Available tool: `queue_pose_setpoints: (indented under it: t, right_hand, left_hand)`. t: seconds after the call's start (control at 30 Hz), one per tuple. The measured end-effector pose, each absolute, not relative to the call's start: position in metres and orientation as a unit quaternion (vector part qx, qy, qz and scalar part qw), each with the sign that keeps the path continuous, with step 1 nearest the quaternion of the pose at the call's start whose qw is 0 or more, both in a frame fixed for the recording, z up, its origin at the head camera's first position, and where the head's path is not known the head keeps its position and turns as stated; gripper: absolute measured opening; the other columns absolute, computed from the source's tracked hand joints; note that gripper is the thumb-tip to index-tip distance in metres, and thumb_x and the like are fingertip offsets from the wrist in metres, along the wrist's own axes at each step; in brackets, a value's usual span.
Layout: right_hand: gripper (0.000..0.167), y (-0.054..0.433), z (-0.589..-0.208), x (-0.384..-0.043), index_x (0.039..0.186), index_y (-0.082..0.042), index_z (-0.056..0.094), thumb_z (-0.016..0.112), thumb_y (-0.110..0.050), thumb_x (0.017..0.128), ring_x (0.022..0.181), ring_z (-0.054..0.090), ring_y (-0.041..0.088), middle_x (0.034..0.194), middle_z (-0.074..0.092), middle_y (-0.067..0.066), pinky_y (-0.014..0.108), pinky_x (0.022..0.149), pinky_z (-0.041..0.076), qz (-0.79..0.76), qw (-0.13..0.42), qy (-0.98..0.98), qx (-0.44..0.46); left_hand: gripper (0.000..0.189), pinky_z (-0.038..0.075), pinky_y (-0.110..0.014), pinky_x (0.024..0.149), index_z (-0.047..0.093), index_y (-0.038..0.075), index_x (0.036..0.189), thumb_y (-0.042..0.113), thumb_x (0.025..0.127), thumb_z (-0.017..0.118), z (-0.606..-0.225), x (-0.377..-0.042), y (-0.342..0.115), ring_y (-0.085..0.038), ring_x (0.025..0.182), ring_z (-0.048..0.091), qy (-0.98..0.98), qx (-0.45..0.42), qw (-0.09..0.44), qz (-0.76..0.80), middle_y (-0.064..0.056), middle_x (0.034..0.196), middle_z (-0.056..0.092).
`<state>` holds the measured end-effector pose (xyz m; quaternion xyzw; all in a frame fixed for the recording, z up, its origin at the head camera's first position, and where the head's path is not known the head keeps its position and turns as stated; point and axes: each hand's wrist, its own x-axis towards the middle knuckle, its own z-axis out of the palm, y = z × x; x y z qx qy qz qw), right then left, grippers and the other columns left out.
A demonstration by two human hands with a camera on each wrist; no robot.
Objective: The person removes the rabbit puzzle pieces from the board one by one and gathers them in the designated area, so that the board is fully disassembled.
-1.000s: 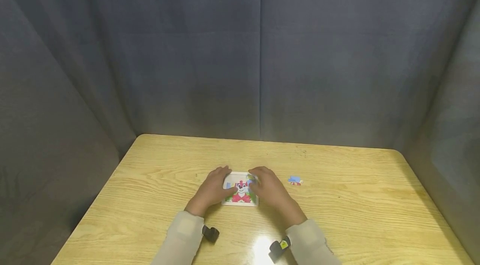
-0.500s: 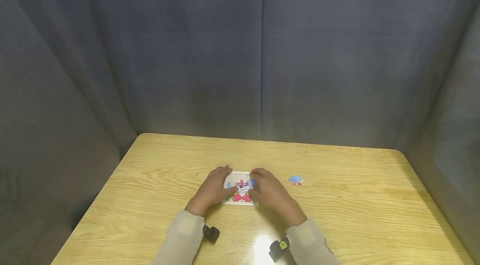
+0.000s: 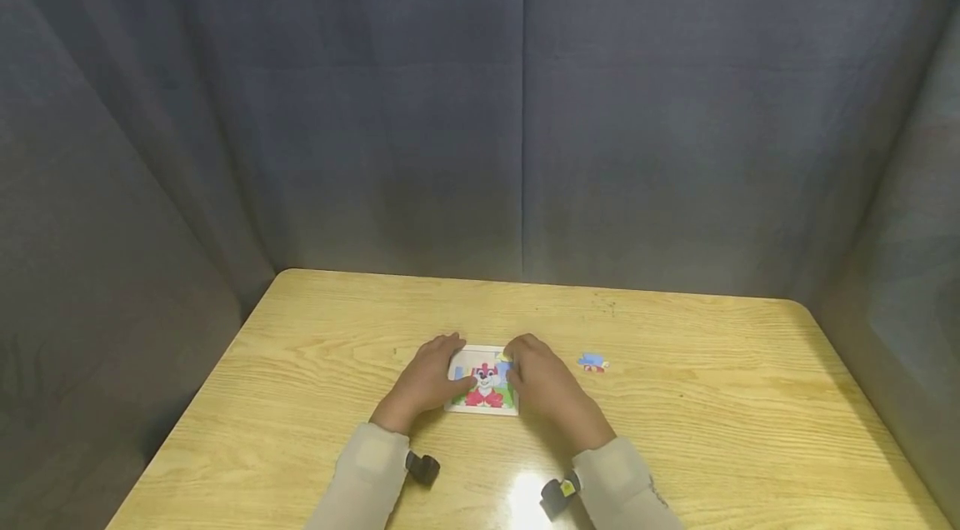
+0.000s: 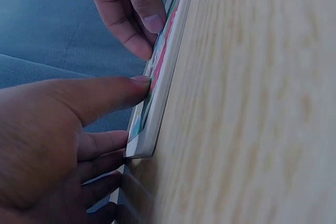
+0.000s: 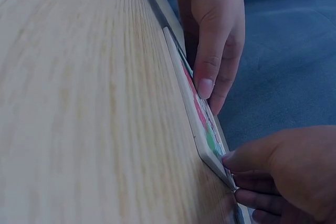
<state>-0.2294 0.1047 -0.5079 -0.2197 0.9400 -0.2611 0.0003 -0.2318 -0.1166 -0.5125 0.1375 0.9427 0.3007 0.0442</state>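
Note:
A small jigsaw puzzle (image 3: 486, 397) in a white frame lies on the table, with a red and white cartoon animal on its face. Its upper left part is pale, with no picture there. My left hand (image 3: 429, 376) grips the left side, thumb over the picture and fingers along the outer edge. On the opposite side my right hand (image 3: 543, 376) holds the board, thumb on its face by the right edge and forefinger near the upper right corner. Both wrist views show the board (image 4: 161, 95) low along the tabletop, each thumb on its face.
Loose puzzle pieces (image 3: 592, 362), blue and red, lie on the wooden table (image 3: 720, 413) to the right of my right hand. Dark grey curtains (image 3: 375, 113) stand behind the table and along both sides. Each wrist wears a small black camera.
My right thumb and forefinger have shifted slightly right, showing more of the puzzle's right side and a yellow patch at its upper corner. The left hand stays almost still.

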Motion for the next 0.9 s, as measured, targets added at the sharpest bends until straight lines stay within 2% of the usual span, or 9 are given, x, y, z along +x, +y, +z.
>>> queue_pose_setpoints:
  t: [0.2,0.4,0.9]
  right_hand:
    - [0.031,0.1046,-0.5073,-0.2292,0.121,0.001,0.061,0.065,-0.013,0.093,0.115,0.054,0.025,0.126,0.056,0.009,0.036,0.097,0.047,-0.265,-0.002,0.938,-0.224]
    - [0.031,0.1049,-0.5049,-0.2286,0.12,0.004,0.061,0.065,-0.011,0.092,0.119,0.053,0.029,0.128,0.056,0.012,0.038,0.098,0.047,-0.262,-0.004,0.936,-0.236]
    - [0.024,0.1067,-0.4985,-0.2355,0.11,0.004,0.063,0.068,-0.006,0.089,0.115,0.053,0.029,0.122,0.056,0.012,0.037,0.097,0.047,-0.272,0.007,0.929,-0.253]
  left_hand:
    - [0.07,0.029,-0.053,0.111,0.047,0.006,0.143,0.036,0.086,0.073,-0.5127,-0.2312,-0.1165,-0.035,0.141,0.03,0.942,0.137,0.048,0.303,-0.014,0.152,0.037]
    - [0.07,0.029,-0.054,0.111,0.047,0.006,0.143,0.036,0.085,0.073,-0.5122,-0.2306,-0.1164,-0.036,0.141,0.03,0.942,0.137,0.048,0.303,-0.014,0.152,0.037]
    - [0.07,0.028,-0.055,0.111,0.047,0.007,0.143,0.036,0.085,0.073,-0.5089,-0.2296,-0.1163,-0.036,0.142,0.028,0.941,0.13,0.051,0.308,-0.014,0.153,0.036]
